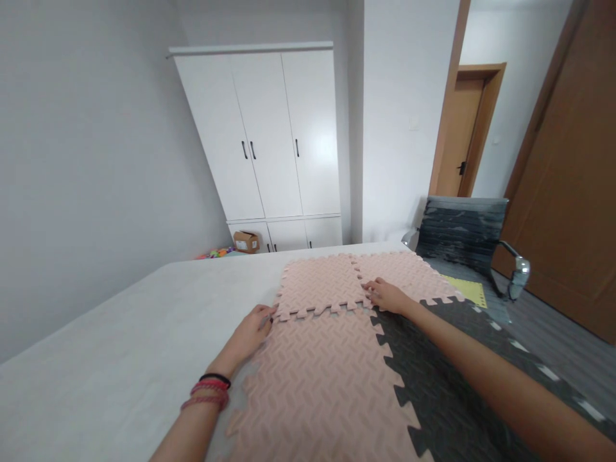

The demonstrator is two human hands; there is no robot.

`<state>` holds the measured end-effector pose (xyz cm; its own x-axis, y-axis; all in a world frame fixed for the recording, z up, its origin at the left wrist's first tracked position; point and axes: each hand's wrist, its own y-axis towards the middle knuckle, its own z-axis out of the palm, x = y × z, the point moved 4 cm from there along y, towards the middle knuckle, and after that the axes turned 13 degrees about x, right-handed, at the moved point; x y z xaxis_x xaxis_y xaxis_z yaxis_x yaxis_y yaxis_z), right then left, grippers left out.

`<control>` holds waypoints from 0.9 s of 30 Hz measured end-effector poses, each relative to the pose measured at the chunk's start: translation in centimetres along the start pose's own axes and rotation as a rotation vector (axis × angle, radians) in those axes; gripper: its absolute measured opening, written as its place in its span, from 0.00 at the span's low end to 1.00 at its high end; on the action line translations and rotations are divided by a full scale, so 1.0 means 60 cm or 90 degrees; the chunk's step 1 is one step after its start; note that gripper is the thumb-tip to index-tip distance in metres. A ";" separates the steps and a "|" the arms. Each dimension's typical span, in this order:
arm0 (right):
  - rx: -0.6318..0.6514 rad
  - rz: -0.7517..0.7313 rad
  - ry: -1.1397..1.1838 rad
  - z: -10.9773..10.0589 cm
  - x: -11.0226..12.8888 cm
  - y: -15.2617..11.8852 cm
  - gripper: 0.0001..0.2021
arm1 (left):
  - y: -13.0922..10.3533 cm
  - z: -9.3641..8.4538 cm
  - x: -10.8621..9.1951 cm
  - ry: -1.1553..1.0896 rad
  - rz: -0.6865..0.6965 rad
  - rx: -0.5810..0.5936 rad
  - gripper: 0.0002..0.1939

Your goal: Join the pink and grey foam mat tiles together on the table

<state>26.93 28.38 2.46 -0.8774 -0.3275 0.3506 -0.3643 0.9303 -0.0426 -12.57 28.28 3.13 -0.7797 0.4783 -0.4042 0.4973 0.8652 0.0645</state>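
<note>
Nearest the camera, a large pink foam tile [322,385] with a herringbone relief is spread flat on the white tabletop [120,333], its toothed right edge locked into a dark grey foam tile [447,385].

Beyond it lies a smaller pink foam tile [320,285], and the seam between the two pinks is not yet closed: the teeth along the far tile's near edge are seen sitting just above the near tile's notches, with a thin gap showing. For this step to be done well, the teeth are best lined up one to one with the notches before any pressure is applied. The far tile should be kept flat rather than bowed, and the seam is best pressed down from one corner across to the other so that no tooth is left riding on top.

The left hand [253,333] is laid at the near left corner of the far tile, fingers curled and pinching its edge. The right hand [387,296] is set at the near right corner of the same tile, where it meets another pink foam tile [409,273], fingertips pressed on the surface, palm down and loosely open. The far tile is thus held between both hands, touching each.

A black chair [462,234] stands beyond the tabletop's right end, and a white wardrobe [269,135] is set against the far wall.
</note>
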 end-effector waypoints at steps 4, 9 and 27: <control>-0.002 0.006 0.044 0.002 -0.014 0.001 0.15 | -0.002 0.004 -0.005 0.017 -0.003 0.009 0.23; 0.011 -0.008 0.080 0.003 -0.019 0.000 0.18 | -0.003 0.006 -0.004 0.038 -0.014 0.010 0.22; 0.023 -0.032 0.055 0.013 -0.011 -0.011 0.23 | 0.000 0.031 -0.004 0.110 0.009 0.022 0.25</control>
<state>27.51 27.82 1.54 -0.8282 -0.3567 0.4322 -0.4193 0.9061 -0.0556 -11.70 27.87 1.55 -0.8248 0.5121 -0.2397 0.5196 0.8537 0.0360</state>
